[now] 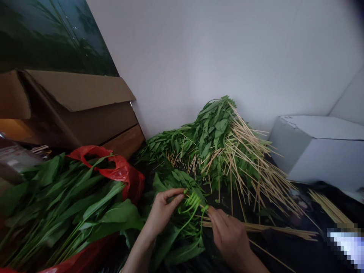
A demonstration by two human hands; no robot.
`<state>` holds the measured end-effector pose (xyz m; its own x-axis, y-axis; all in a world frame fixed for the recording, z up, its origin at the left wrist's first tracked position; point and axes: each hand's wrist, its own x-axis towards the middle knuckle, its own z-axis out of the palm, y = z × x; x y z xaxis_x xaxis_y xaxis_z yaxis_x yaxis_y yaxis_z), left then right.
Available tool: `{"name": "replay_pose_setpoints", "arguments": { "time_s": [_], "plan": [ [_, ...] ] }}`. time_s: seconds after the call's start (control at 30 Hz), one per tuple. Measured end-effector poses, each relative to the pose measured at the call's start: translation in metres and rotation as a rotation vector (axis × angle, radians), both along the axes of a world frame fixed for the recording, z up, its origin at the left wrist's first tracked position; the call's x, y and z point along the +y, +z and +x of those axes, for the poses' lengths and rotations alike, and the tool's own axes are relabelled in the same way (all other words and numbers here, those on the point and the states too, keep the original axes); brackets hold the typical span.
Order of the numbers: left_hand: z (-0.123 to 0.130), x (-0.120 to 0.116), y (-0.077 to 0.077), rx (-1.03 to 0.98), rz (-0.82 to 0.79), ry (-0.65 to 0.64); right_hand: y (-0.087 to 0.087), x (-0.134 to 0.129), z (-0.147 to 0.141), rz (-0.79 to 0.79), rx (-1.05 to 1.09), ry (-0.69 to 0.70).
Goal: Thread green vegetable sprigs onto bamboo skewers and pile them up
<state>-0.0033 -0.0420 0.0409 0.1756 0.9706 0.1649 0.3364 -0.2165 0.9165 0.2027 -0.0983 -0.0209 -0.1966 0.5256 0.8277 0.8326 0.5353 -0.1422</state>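
Note:
Bright green stems are gathered in a row between my two hands, low in the middle of the view. My left hand pinches the left end of this row between thumb and fingertips. At its right end my right hand is closed, seemingly round a thin stick that is mostly hidden by the fingers and stems. Loose leafy greens lie beneath both hands. Several thin wooden sticks lie flat to the right, passing behind my right hand.
Skewered greens are heaped against the wall, their sticks pointing right. A red plastic bag with long leafy greens stands at left, before a cardboard box. A white box and more sticks are at right.

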Motion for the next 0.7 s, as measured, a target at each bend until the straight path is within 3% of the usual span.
{"name": "replay_pose_setpoints", "arguments": {
  "time_s": [0.37,0.6,0.7],
  "plan": [
    [0.0011,0.0001,-0.0009,0.047,0.089,0.007,-0.0005,0.0002,0.0019,0.030,-0.045,-0.035],
    [0.0005,0.0008,-0.0018,0.217,0.251,-0.043,-0.0032,-0.0002,0.0011,0.022,-0.096,-0.061],
    [0.0023,0.0011,-0.0024,0.252,0.242,-0.060,-0.0056,0.0003,0.0009,0.019,-0.090,-0.056]
  ]
}}
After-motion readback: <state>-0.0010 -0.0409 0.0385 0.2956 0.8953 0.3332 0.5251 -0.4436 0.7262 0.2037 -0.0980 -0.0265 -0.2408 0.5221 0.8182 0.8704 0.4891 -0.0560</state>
